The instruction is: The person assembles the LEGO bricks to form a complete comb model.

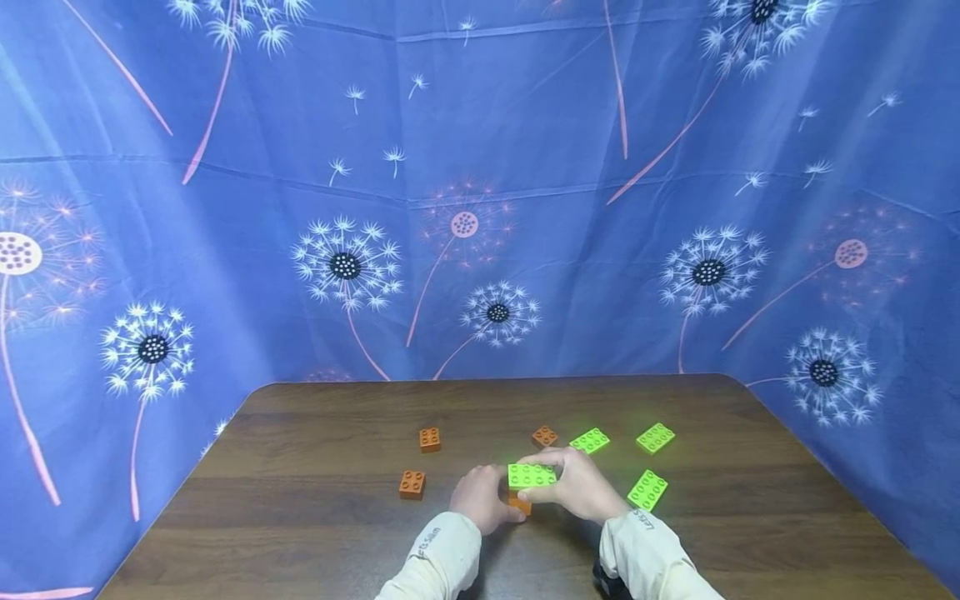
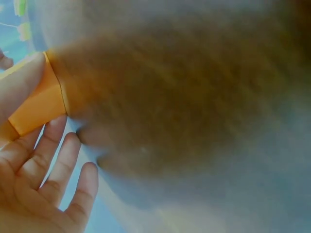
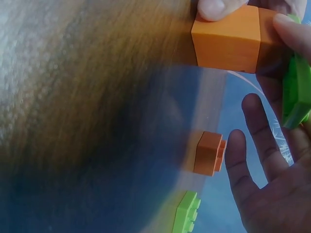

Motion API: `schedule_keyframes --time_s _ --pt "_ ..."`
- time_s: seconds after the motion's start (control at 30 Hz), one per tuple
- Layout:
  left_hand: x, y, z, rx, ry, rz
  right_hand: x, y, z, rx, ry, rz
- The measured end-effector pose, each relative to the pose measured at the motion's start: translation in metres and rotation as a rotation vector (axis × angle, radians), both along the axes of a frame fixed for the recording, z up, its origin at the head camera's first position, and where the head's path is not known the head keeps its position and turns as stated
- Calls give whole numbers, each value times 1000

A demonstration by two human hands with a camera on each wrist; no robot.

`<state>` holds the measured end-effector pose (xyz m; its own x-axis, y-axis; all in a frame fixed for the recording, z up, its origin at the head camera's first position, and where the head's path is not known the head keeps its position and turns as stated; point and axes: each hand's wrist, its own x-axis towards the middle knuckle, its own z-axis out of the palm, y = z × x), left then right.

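Left hand (image 1: 478, 498) clamped on smooth-sided orange brickwork (image 3: 226, 41), right hand (image 1: 579, 483) pinching studded green brick (image 1: 532, 476) above, square orange bricks (image 1: 412, 485), oblong green bricks (image 1: 648, 490), wood-grain tabletop (image 1: 300, 533), creased fabric backdrop (image 1: 525, 108).

Grn brick (image 1: 532, 476) abv stacked orng bricks (image 3: 227, 41)

Left hand (image 1: 477, 498), right hand (image 1: 579, 485) bare — cream sleeves (image 1: 442, 552) well behind the fingers (image 2: 62, 164), dark lettering (image 1: 642, 518) on each (small, hard to read) — something black (image 1: 611, 583) under the right sleeve.
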<state>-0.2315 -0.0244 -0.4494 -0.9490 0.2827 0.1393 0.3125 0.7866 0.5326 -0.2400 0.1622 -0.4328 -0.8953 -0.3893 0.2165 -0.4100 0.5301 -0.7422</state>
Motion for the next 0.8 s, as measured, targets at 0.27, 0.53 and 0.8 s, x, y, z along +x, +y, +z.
schedule_keyframes --time_s 0.27,0.53,0.8 --pt "4 -9 4 14 -41 -12 0 -3 -2 -20 -35 -1" --pt "5 -27 16 30 -14 -36 -2 -3 -2 -19 -38 -3" --pt "1 -50 27 35 67 -40 0 -1 -1 -12 -48 -9"
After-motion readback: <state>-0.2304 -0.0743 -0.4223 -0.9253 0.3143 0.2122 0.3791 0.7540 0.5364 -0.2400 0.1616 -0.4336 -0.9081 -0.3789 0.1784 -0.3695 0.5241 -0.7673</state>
